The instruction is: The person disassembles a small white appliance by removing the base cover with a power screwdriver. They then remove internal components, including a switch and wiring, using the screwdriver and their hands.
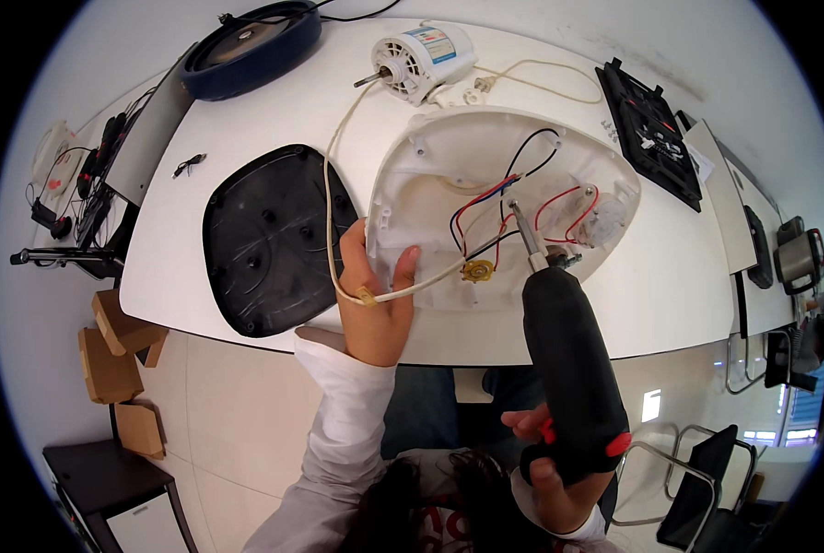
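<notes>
A white plastic appliance housing point(416, 207) lies on the table with its hollow side up, showing red, blue and black wires point(504, 184). My left hand point(375, 309) grips its near left rim, fingers inside, with a pale cable point(331, 175) running across that hand. In my right hand point(559, 493) is a black cordless screwdriver point(573, 355) with red parts. Its bit reaches into the housing, at a post among the wires; the screw there is too small to make out. A yellowish round part point(477, 270) sits near the bit. Left of the housing lies a black base cover point(278, 244).
A white motor point(421, 60) stands behind the housing. A dark blue round wheel-like part point(251, 46) sits at the far left, and a black tool case point(651, 134) lies open at the right. Cardboard boxes point(108, 364) and a chair point(702, 488) flank the table.
</notes>
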